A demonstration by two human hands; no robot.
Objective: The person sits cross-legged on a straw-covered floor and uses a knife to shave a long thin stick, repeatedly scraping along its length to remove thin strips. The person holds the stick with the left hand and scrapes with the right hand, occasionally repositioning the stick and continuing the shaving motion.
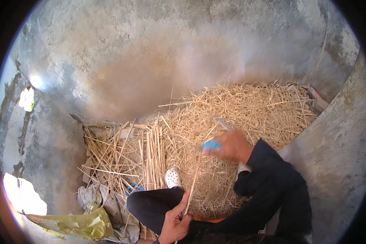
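My left hand (177,224), low in the middle, is closed on a thin bamboo-like strip (196,177). The strip slants up from it to my right hand (234,146). That hand is closed around a knife, whose pale blade (223,123) sticks out above the knuckles; its handle is hidden. Something blue (211,145), blurred by motion, sits at the right hand's fingertips. It looks like a wrap or cloth, though I cannot tell which. Beneath both hands lies a thick heap of pale shavings (256,105).
Long split sticks (153,154) stand bundled left of the shavings, with others strewn crosswise (110,156). A yellow-green sheet (83,224) and crumpled whitish sacks (122,213) lie lower left. My foot wears a white clog (173,177). Concrete walls (150,61) enclose the corner.
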